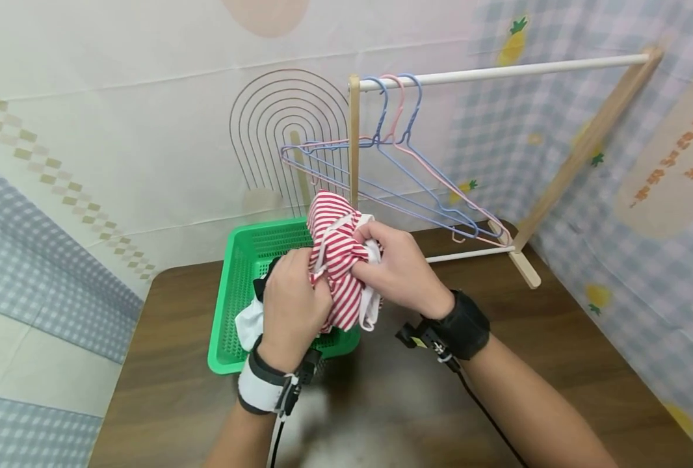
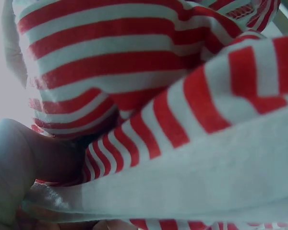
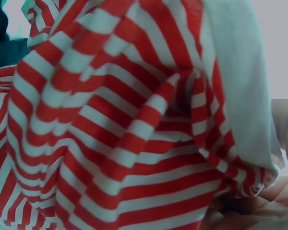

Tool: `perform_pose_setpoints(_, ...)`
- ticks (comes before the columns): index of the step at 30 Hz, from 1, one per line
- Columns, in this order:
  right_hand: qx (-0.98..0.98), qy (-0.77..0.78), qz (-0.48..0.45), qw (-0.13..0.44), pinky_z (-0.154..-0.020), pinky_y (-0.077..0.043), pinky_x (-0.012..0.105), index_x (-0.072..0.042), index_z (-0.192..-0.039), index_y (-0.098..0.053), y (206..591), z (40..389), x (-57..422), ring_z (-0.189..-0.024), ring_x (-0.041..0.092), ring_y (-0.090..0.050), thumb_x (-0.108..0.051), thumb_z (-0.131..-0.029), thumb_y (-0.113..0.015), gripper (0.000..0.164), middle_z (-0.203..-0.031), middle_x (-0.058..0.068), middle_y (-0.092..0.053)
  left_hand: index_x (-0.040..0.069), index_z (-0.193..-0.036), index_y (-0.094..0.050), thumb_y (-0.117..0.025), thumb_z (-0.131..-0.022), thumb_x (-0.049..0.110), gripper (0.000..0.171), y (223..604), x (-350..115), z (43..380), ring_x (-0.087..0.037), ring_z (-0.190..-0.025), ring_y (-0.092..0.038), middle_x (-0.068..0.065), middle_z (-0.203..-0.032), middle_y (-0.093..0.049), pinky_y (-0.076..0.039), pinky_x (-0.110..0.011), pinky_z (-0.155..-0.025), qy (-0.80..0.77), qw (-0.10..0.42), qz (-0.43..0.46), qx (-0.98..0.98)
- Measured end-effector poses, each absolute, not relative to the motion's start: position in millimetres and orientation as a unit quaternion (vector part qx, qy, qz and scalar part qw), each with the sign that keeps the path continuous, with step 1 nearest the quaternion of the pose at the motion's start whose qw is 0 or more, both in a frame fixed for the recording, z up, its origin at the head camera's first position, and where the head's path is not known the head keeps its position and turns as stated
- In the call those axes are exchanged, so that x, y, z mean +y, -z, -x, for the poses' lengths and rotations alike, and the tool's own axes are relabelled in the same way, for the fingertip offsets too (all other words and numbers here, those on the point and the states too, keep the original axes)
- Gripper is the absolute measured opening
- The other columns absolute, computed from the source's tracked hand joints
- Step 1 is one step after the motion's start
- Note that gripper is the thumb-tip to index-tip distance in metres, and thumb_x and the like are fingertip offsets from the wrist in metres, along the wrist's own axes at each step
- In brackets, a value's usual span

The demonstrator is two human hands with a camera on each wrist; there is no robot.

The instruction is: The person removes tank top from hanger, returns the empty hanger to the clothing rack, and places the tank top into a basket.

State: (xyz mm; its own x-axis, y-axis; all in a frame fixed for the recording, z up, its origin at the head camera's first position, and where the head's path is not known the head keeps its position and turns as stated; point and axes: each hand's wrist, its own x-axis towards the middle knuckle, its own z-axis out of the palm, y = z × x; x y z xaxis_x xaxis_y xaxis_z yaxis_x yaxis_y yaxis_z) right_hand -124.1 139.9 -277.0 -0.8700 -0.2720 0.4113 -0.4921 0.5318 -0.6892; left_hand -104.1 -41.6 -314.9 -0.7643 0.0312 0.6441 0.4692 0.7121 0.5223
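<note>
A crumpled red-and-white striped garment [image 1: 340,244] with white trim is held up over the right part of a green plastic basket [image 1: 223,312]. My left hand [image 1: 294,302] grips its left side, fingers curled into the cloth. On the other side my right hand [image 1: 399,266] pinches the fabric near the white trim. In the left wrist view the striped cloth [image 2: 110,67] fills most of the picture, with the thumb pressed in a fold beside a white band. The right wrist view shows bunched striped folds [image 3: 134,143] and fingers at the white trim [image 3: 242,81].
White cloth [image 1: 249,325] and black cloth [image 1: 259,288] lie in the basket. Behind it stands a wooden rack with a white rail [image 1: 510,71], on which blue and pink hangers [image 1: 402,140] hang. The brown table [image 1: 165,390] carries basket and rack; a printed curtain [image 1: 165,130] backs it.
</note>
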Motion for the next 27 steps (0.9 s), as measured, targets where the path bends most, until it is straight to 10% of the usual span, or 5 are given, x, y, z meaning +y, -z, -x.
perform_pose_setpoints(27, -0.909, -0.357, -0.212, -0.034, -0.056, -0.036, 0.023, -0.007, -0.088, -0.060, 345, 212, 56, -0.062, 0.013, -0.043, -0.008, -0.089, -0.067, 0.007, -0.076, 0.000, -0.047, -0.003, -0.098, -0.065, -0.068, -0.089, 0.008, 0.015, 369, -125, 170, -0.041, -0.077, -0.070, -0.020, -0.083, -0.070, -0.055, -0.052, -0.063, 0.192, 0.170, 0.109, -0.961)
